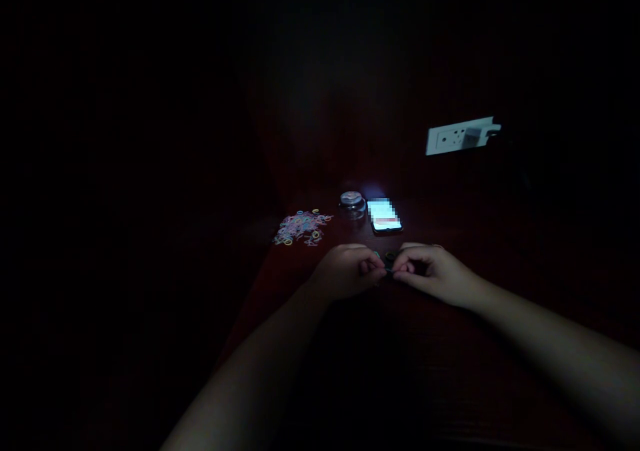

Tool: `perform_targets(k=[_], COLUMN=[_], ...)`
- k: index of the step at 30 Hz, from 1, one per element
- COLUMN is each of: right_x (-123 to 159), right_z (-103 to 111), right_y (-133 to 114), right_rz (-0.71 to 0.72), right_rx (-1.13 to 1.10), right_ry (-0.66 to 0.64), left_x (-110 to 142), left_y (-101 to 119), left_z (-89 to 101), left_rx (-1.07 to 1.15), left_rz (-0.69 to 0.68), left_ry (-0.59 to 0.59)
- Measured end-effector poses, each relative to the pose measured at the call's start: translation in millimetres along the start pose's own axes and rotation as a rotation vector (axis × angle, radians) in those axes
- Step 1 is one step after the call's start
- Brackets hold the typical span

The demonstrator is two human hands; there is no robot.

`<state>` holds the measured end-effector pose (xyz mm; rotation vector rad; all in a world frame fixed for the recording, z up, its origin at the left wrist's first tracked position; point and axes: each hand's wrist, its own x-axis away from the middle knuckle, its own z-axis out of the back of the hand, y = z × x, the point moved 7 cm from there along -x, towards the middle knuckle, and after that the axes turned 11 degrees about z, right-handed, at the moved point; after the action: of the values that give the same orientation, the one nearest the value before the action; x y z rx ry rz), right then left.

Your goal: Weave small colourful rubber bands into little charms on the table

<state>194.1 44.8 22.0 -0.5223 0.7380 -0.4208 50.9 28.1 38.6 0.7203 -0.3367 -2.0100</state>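
Note:
My left hand [353,271] and my right hand [430,271] meet low over the dark red table, fingertips pinched close together. Stretched between the two pinches is a thin bluish elastic band [389,271], mostly covered by the fingers. Just beyond the fingertips lie a yellowish elastic band [389,255] and a green one [377,255], the latter partly hidden by my left hand. Farther off to the left spreads a loose pile of small coloured elastic bands [303,225].
Behind my hands stand a small clear jar with a lid [353,205] and a phone [385,215] with its screen lit. A white wall socket [457,137] with a plug in it is at the upper right. Most of the surroundings are dark; the table's left edge [253,291] shows faintly.

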Motion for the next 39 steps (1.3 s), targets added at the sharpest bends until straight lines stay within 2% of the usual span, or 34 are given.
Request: perform_targets(k=[28, 39], right_x=[-0.1, 1.5], right_z=[-0.6, -4.4], right_y=[0.0, 4.0], right_rz=[-0.017, -0.032], right_rx=[-0.02, -0.033], right_ry=[0.002, -0.018], left_x=[1.7, 2.0], left_y=[4.5, 5.8], left_z=[-1.5, -0.4], left_rx=[-0.006, 0.022], left_rz=[-0.074, -0.023], left_ry=[-0.031, -0.037])
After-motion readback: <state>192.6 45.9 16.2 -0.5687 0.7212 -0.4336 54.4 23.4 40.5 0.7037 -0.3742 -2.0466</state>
